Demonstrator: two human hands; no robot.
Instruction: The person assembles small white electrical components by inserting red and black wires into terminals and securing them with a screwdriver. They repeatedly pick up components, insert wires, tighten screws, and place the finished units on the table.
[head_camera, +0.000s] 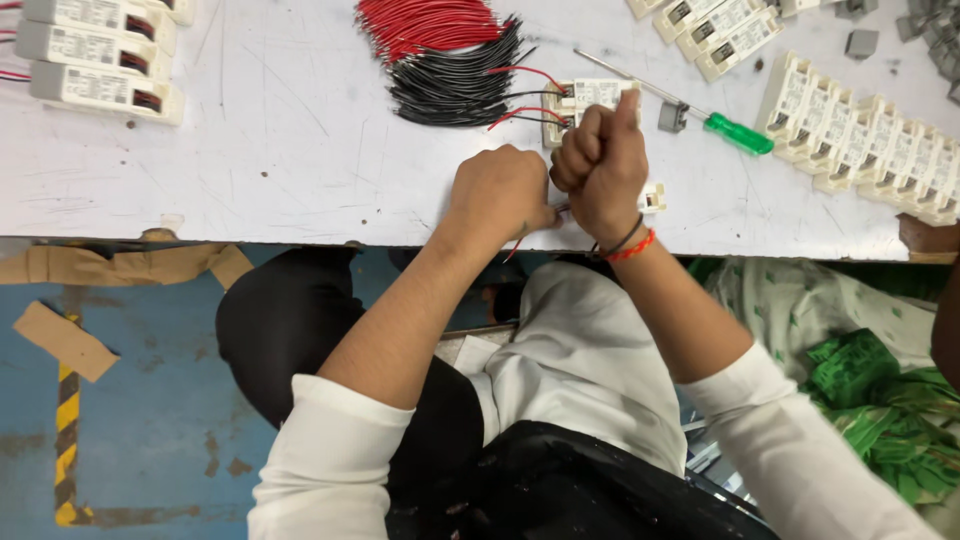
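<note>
Right hand (603, 172) was fisted, thumb pressing a small white plastic box (592, 98) with red and black wires exiting leftward. Left hand (497, 195) pinched a thin red wire (513, 248) at the scratched white table (300, 150) edge.

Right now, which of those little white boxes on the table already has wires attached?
The white box just beyond the right hand, with red and black wires plugged into its left side. The stacked boxes at right have none.
</note>
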